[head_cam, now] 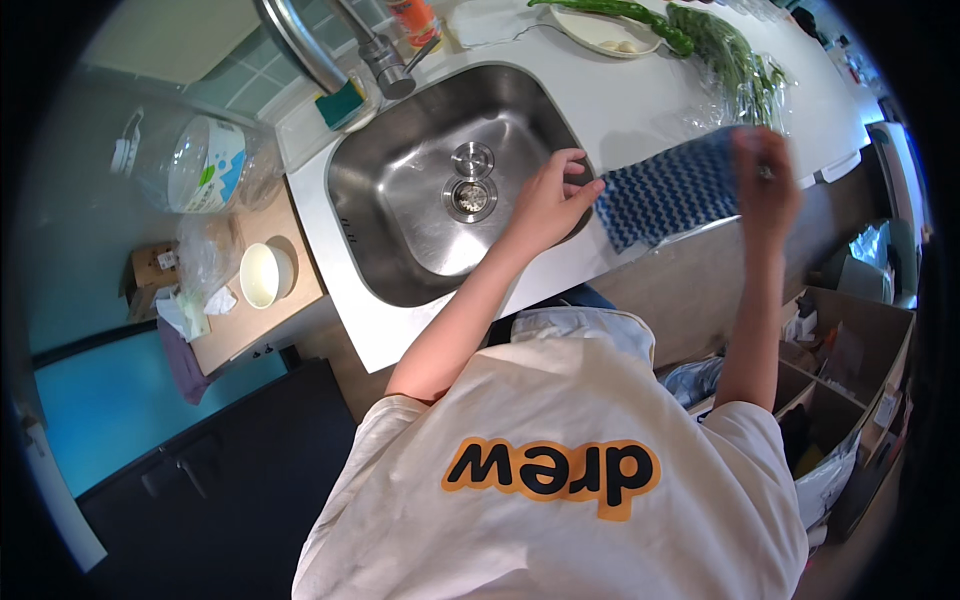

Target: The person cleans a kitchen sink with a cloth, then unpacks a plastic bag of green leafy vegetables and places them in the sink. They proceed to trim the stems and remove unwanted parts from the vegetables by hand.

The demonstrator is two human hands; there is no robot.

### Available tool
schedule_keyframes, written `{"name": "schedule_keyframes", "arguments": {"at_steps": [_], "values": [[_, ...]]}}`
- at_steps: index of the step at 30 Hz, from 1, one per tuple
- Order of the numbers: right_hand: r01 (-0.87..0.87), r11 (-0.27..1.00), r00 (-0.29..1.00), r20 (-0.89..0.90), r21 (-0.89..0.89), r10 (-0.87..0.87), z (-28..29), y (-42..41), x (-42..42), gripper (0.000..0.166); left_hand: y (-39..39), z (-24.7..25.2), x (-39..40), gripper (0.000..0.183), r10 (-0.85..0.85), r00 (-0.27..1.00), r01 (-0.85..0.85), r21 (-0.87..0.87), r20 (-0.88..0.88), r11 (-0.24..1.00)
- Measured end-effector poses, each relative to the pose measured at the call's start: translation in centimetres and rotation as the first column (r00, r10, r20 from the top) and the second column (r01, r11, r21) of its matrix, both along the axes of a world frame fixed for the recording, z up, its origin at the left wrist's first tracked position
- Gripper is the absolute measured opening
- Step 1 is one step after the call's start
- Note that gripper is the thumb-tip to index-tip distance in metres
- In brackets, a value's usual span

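Observation:
A blue-and-white wavy-striped cloth (667, 191) stretches over the front edge of the white countertop, right of the sink. My right hand (766, 184), blurred, grips the cloth's right end. My left hand (551, 195) is over the right rim of the stainless steel sink (390, 217). Its thumb tip meets or nearly meets the cloth's left edge, and its fingers are apart with nothing seen between them. A round metal strainer piece (472, 160) lies in the sink beside the drain (470, 196).
A faucet (386, 67) and a green sponge (340, 105) stand behind the sink. Green peppers (600, 7) lie across a white plate (592, 34), near bagged leafy greens (724, 56). To the left are a paper bowl (264, 276) and a large plastic bottle (206, 165). Open drawers (847, 352) lie lower right.

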State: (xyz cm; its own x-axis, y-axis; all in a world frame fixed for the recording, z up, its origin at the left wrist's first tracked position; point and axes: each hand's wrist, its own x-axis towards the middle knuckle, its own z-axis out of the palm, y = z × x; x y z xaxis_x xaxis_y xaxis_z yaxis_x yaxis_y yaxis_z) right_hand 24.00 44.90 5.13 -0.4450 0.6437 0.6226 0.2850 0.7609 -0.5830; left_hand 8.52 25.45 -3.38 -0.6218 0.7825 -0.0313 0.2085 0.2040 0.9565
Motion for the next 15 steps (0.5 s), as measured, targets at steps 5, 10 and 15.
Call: {"name": "schedule_keyframes", "arguments": {"at_steps": [5, 10, 15], "values": [[-0.13, 0.931, 0.865, 0.42, -0.342, 0.275, -5.1, -4.7, 1.8, 0.024, -1.6, -0.4, -1.0, 0.038, -0.085, 0.985, 0.082, 0.03, 0.15, 0.996], [0.098, 0.988, 0.798, 0.584, 0.117, -0.148, -10.0, -8.1, -1.0, 0.068, -2.2, -1.7, -2.3, 0.028, -0.015, 0.983, -0.004, 0.102, 0.181, 0.995], [0.132, 0.976, 0.69, 0.69, 0.175, -0.217, -12.0, -7.1, 0.9, 0.076, -5.1, 0.2, -2.5, 0.026, -0.063, 0.926, 0.037, 0.075, 0.373, 0.996]]}}
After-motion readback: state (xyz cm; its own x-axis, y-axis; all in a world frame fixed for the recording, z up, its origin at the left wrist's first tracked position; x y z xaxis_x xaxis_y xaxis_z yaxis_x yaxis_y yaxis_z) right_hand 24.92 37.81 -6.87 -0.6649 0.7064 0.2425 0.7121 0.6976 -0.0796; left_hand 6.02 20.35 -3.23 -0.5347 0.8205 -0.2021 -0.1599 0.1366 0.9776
